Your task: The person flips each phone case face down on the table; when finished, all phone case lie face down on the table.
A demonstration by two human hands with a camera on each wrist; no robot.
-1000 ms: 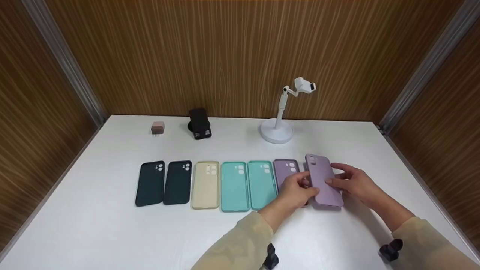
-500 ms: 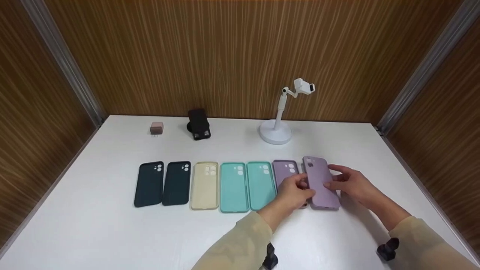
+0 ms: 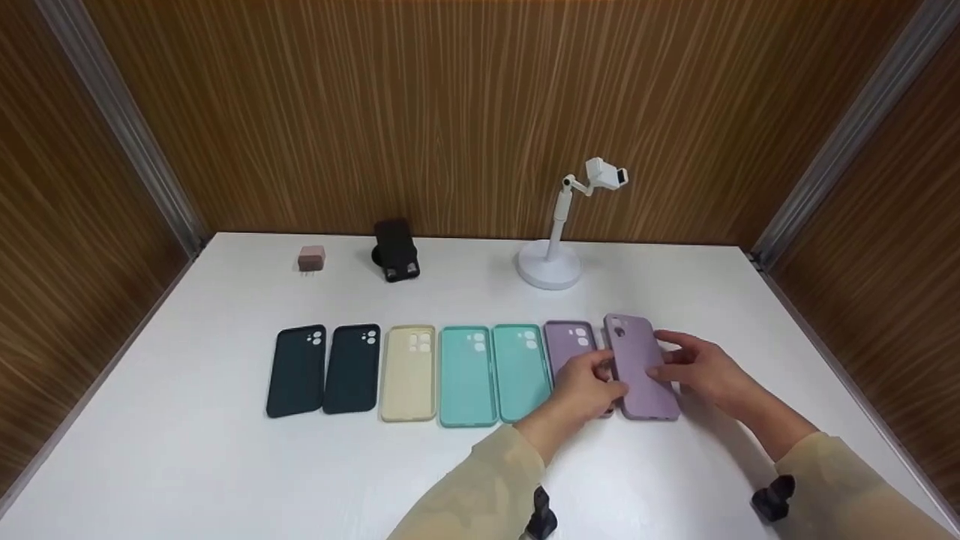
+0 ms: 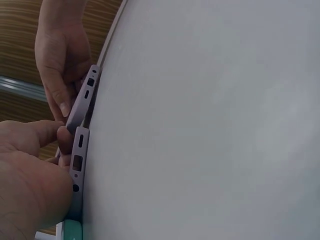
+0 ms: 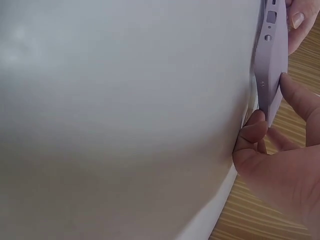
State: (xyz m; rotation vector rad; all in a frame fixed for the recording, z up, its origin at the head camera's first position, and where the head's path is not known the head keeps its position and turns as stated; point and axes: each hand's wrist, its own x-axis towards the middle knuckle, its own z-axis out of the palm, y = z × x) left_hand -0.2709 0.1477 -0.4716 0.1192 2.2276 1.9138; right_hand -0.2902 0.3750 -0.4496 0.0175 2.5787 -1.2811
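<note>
A lavender phone case (image 3: 643,371) lies back side up at the right end of a row, tilted with its right side raised in the right wrist view. My right hand (image 3: 709,375) pinches its right edge, thumb on the back and fingers curled underneath. At the left edge, my left hand (image 3: 579,388) holds the case between thumb and fingers. Beside it, a purple phone case (image 3: 568,337) lies inner side up, partly hidden by the left hand. The left wrist view shows the lower ends of both, the tilted case (image 4: 82,97) and the flat one (image 4: 78,155), with port cutouts.
Left of the hands lie two teal cases (image 3: 469,375), a cream case (image 3: 409,375) and two dark cases (image 3: 296,371), all side by side. Behind stand a white stand (image 3: 550,266), a black phone-shaped item on a holder (image 3: 396,247) and a pink charger plug (image 3: 311,259).
The lavender case has come down and slightly left, closer beside the purple case, with both hands on it. The row of cases stays in place.
</note>
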